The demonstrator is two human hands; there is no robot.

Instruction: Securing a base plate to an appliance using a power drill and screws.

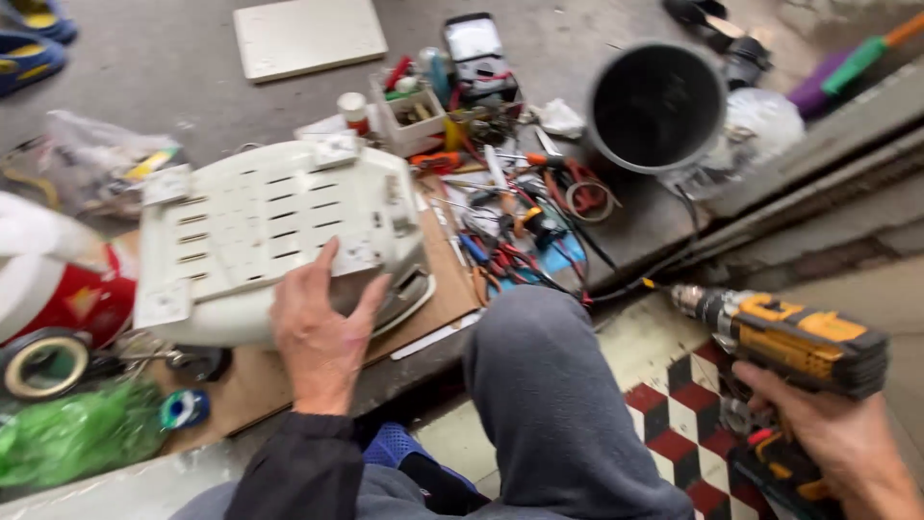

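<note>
From my head camera: my left hand (322, 332) rests flat, fingers spread, on the white slotted casing (274, 236) lying on the board (260, 380). My right hand (833, 429) grips the yellow drill (784, 337), held well apart from the casing. Its bit touches nothing, so I judge no drilling is underway now. Tools (510, 221) lie beyond.

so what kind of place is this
Probably an informal repair spot on a doorstep floor: the left hand rests on an upturned white appliance casing, the right hand holds a yellow cordless drill, beside scattered pliers and screwdrivers.
</note>
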